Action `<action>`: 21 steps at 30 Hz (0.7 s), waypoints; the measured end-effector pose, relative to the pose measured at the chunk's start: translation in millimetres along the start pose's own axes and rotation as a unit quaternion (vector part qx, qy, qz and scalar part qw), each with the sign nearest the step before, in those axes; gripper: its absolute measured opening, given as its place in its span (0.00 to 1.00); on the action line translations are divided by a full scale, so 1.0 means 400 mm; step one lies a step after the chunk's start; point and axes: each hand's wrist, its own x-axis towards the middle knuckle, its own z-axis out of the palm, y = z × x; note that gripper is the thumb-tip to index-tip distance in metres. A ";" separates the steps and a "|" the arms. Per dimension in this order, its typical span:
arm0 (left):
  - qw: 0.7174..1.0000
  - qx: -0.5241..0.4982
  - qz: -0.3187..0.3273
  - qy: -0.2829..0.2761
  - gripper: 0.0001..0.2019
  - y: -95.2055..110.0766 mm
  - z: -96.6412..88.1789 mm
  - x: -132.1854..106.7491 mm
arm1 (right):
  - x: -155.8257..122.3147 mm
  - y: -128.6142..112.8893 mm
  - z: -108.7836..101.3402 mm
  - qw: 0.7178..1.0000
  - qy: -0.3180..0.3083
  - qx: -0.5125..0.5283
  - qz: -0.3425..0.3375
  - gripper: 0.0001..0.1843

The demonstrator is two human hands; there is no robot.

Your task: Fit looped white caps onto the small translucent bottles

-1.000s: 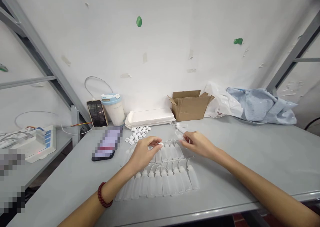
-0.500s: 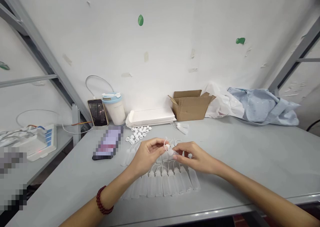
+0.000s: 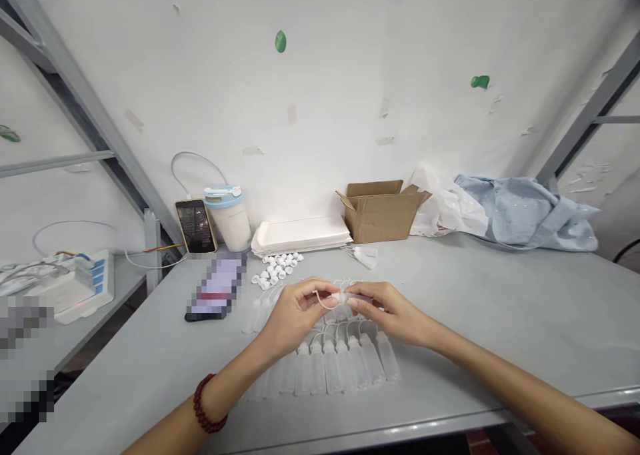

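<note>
The small bottle (image 3: 343,297) is hovering above the surface (image 3: 475,348), lying sideways between both hands. The left hand (image 3: 335,296) is pinching its white top with narrow fingers, a thin tube looping out by the thumb; the right hand (image 3: 351,296) is gripping its clear body, fingers drawn in. Whether the top is sitting fully tight cannot be told, so this piece is seemingly only part-way along.

At six o'clock from it, the front row of bottles (image 3: 330,368) is lying side by side, the ones in plain view wearing white tops and curved tubes; these are looking finished. The back row (image 3: 257,315) is stretching from nine o'clock to beneath the hands, which are hiding much of it.

At ten o'clock, loose white caps (image 3: 275,268) are lying in a cluster, so parts are apparently remaining unused. At one o'clock, a few clear pieces (image 3: 365,258) are resting near the cardboard box (image 3: 383,218), probably still to be handled; their tops are too small to judge. The white stack (image 3: 303,235) is lying at eleven o'clock.
</note>
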 end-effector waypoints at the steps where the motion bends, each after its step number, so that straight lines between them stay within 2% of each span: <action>1: 1.000 -0.002 -0.008 0.001 0.07 -0.001 0.001 0.000 | 0.000 0.002 0.001 1.000 0.002 -0.011 -0.010 0.18; 7: 0.996 -0.038 -0.080 -0.011 0.08 -0.006 0.003 0.001 | -0.004 0.018 0.014 0.991 0.019 -0.103 -0.083 0.16; 10: 0.998 -0.031 -0.056 -0.017 0.07 -0.006 0.002 -0.003 | -0.006 0.021 0.019 0.990 0.011 -0.112 -0.090 0.16; 13: 1.000 0.008 0.011 -0.018 0.05 -0.002 0.003 -0.008 | -0.008 0.016 0.019 0.993 0.001 -0.087 -0.075 0.17; 16: 0.997 0.032 0.065 -0.021 0.04 0.001 0.005 -0.012 | -0.010 0.010 0.016 0.999 -0.007 -0.039 -0.031 0.18; 18: 0.996 0.032 0.080 -0.023 0.05 0.002 0.005 -0.013 | -0.012 0.008 0.016 1.000 -0.016 0.012 0.005 0.18; 21: 0.998 -0.004 0.060 -0.024 0.05 0.002 0.006 -0.011 | -0.013 0.009 0.017 0.995 -0.022 0.094 0.039 0.18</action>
